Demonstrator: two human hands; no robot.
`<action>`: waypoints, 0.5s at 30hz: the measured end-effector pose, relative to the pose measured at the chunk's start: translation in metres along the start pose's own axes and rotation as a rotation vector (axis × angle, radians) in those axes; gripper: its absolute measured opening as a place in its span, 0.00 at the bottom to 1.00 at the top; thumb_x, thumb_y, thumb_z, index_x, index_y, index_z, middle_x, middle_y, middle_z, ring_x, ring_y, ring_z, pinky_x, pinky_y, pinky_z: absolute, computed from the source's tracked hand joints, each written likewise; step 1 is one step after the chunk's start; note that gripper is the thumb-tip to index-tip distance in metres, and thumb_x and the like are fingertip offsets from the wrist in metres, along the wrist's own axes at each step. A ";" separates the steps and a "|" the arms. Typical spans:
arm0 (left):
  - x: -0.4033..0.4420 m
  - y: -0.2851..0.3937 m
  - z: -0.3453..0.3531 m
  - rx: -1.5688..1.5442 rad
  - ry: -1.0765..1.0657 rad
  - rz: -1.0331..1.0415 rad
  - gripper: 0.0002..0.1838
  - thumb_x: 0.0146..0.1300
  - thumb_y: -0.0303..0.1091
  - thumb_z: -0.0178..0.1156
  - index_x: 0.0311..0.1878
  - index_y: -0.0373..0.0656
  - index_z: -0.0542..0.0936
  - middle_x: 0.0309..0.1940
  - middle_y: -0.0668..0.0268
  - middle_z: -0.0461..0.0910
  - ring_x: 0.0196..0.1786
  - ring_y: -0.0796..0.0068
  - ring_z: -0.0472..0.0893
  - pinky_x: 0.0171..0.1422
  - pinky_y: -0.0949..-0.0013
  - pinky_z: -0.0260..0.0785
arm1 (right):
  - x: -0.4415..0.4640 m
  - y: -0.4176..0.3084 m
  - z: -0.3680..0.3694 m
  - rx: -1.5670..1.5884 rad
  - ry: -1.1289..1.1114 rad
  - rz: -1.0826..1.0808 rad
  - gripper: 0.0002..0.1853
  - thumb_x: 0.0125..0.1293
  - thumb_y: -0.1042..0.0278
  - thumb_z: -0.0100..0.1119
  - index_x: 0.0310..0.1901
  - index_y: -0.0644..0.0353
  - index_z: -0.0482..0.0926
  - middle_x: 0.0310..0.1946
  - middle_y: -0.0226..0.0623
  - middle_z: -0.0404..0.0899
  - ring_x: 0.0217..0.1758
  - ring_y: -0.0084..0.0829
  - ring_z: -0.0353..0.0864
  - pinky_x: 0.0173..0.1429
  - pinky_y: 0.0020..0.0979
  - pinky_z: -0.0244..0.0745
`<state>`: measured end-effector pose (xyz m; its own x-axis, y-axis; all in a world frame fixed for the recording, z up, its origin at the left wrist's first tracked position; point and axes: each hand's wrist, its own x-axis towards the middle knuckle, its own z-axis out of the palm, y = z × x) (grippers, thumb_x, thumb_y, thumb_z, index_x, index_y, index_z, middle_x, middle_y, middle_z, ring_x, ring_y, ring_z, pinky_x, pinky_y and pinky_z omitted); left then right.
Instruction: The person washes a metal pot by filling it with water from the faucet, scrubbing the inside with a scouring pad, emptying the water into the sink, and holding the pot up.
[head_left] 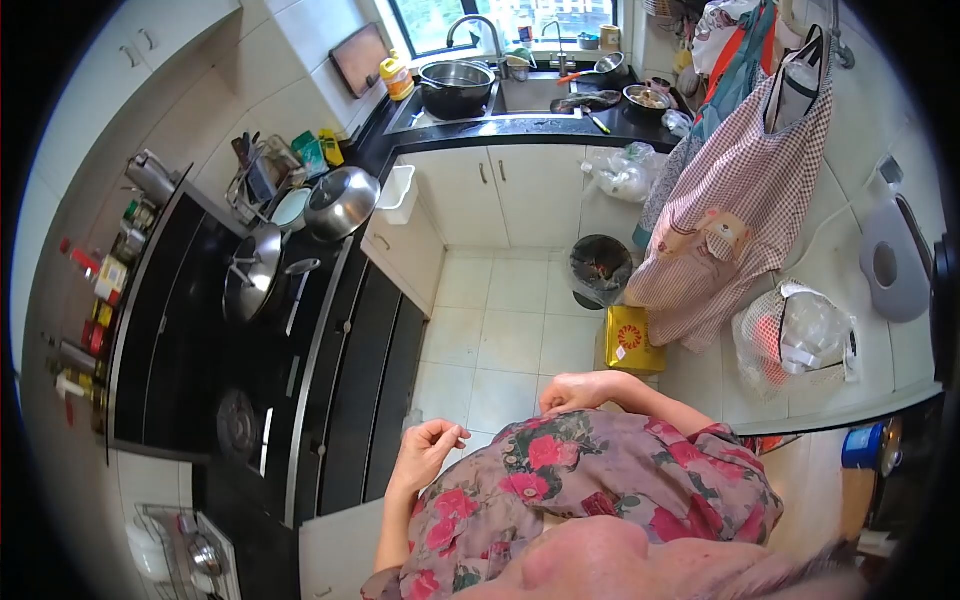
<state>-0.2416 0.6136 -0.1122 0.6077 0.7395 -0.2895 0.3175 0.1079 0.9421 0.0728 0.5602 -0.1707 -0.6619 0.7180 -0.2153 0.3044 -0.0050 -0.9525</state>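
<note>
My left hand (428,452) is in front of my body at the lower middle, its fingers curled in with no object showing in them. It is nearest to the black drawer fronts (345,400) under the stove. My right hand (576,392) is held close to the floral shirt (600,455), fingers bent inward, and nothing shows in it either. A yellow box (632,340) stands on the floor just beyond that hand. Neither hand touches an object that I can see.
On the left, a wok (252,275) and a domed steel lid (342,203) sit by the black stove (180,350). Ahead, a black pot (455,98) stands beside the sink (535,95). A trash bin (600,268) is on the floor; a checked apron (745,190) hangs on the right.
</note>
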 end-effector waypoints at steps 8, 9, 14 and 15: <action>0.074 -0.053 -0.071 0.128 -0.402 -0.177 0.04 0.63 0.26 0.61 0.37 0.36 0.82 0.28 0.74 0.80 0.31 0.85 0.75 0.37 0.78 0.70 | 0.011 0.005 -0.031 0.042 0.033 0.136 0.15 0.60 0.63 0.63 0.40 0.68 0.78 0.26 0.32 0.78 0.31 0.22 0.71 0.36 0.29 0.69; 0.085 -0.054 -0.075 0.131 -0.408 -0.175 0.04 0.63 0.26 0.61 0.37 0.36 0.82 0.28 0.74 0.80 0.31 0.85 0.75 0.37 0.78 0.70 | 0.012 0.007 -0.037 0.096 0.041 0.146 0.16 0.57 0.63 0.64 0.39 0.68 0.78 0.27 0.34 0.79 0.32 0.23 0.73 0.37 0.30 0.70; 0.143 -0.045 -0.077 0.058 -0.459 -0.198 0.06 0.62 0.26 0.61 0.41 0.36 0.82 0.31 0.71 0.82 0.33 0.84 0.77 0.39 0.77 0.72 | 0.027 0.031 -0.094 0.127 0.044 0.099 0.15 0.59 0.62 0.61 0.39 0.68 0.77 0.27 0.31 0.78 0.32 0.23 0.71 0.38 0.30 0.69; 0.156 -0.040 -0.075 0.062 -0.449 -0.195 0.06 0.62 0.26 0.61 0.41 0.36 0.82 0.31 0.71 0.82 0.33 0.84 0.77 0.39 0.77 0.72 | 0.029 0.039 -0.108 0.121 0.040 0.091 0.15 0.59 0.62 0.61 0.39 0.68 0.77 0.27 0.31 0.78 0.32 0.23 0.71 0.38 0.30 0.69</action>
<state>-0.2145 0.7742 -0.1826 0.7820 0.3486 -0.5167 0.4909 0.1664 0.8552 0.1393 0.6558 -0.1905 -0.6069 0.7378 -0.2955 0.2759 -0.1532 -0.9489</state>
